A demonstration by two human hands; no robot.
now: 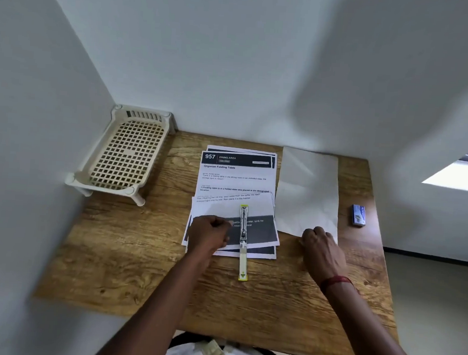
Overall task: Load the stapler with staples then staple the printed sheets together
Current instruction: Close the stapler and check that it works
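Observation:
A yellow-and-metal stapler [242, 241] lies swung open flat, its length running from the printed sheets [237, 177] down onto the wooden table [139, 254]. The sheets form a loose, uneven pile at the table's middle. My left hand [209, 235] rests on the pile just left of the stapler, fingers curled into a fist. Over by the lower corner of a blank white sheet [308, 193], my right hand [322, 248] sits on the table with its fingers curled too. I see nothing held in either hand. A small blue staple box [358, 216] lies at the right, beyond my right hand.
A cream plastic rack [123, 155] with a grid bottom stands in the back left corner against the walls. White walls close the table at the back and left. The table's right edge drops to the floor just past the staple box.

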